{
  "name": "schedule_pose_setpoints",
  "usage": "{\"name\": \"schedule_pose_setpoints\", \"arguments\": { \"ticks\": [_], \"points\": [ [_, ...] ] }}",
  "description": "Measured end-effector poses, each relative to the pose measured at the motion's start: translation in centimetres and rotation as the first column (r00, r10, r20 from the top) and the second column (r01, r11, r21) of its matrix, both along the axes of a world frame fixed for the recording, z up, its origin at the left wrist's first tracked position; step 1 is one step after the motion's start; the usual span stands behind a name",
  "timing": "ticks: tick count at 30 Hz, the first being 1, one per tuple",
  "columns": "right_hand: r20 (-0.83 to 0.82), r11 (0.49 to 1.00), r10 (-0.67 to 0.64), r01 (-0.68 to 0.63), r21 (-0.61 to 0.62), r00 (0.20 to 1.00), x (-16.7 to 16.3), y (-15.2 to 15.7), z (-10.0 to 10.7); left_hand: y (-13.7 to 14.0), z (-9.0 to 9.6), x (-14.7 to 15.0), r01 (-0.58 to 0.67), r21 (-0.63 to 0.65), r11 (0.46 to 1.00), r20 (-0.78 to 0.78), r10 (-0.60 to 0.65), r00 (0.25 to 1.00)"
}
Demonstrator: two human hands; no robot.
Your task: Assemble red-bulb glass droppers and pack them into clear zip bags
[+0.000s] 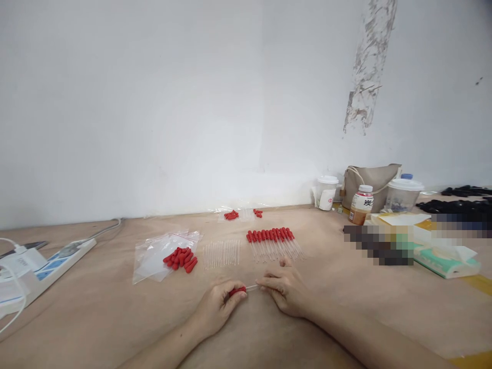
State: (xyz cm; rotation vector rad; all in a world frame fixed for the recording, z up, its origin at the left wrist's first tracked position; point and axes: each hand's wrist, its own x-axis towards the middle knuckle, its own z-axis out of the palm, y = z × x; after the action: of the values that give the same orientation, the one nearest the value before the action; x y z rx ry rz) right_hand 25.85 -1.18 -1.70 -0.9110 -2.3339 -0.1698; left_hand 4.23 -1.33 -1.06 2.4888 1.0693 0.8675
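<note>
My left hand (217, 307) pinches a red rubber dropper bulb (237, 290) low over the front of the table. From the bulb's right end a thin clear glass tube (251, 287) runs to my right hand (286, 291), whose fingertips are closed on its far end. How deep the tube sits in the bulb cannot be seen. Beyond my right hand lies a row of droppers (271, 236) with red bulbs and clear stems. Bare glass tubes (222, 253) are lined up to their left. A pile of loose red bulbs (180, 258) rests on clear plastic bags (151, 256).
A power strip (57, 269) with a white charger (25, 262) lies at the left. More bagged red bulbs (231, 215) are near the wall. At the right stand a lidded cup (327, 193), a bottle (360, 205), a grey bag (374, 179), a tub (403, 195) and a tissue pack (442, 260).
</note>
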Motion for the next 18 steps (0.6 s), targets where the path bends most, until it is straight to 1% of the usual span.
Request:
{"name": "schedule_pose_setpoints", "arguments": {
  "ticks": [3,9,14,18],
  "points": [
    [0.011,1.000,-0.012,0.012,0.009,1.000,-0.4,-0.3,-0.1,0.0,0.1,-0.2,0.020,0.071,0.997,-0.029,-0.018,0.999],
    [0.002,0.994,-0.040,0.040,-0.097,0.999,-1.6,-0.7,-0.1,0.1,0.0,-0.4,0.094,0.156,0.983,-0.083,-0.082,0.993],
    [0.037,0.986,-0.043,0.048,-0.157,0.998,-2.1,-0.9,0.1,0.0,-0.2,-0.4,0.116,0.152,0.982,-0.099,-0.101,0.990],
    [0.016,0.987,-0.056,0.058,-0.148,0.998,-2.2,-0.6,-0.4,0.3,0.2,-0.5,0.122,0.124,0.985,-0.110,-0.109,0.988]
  ]
}}
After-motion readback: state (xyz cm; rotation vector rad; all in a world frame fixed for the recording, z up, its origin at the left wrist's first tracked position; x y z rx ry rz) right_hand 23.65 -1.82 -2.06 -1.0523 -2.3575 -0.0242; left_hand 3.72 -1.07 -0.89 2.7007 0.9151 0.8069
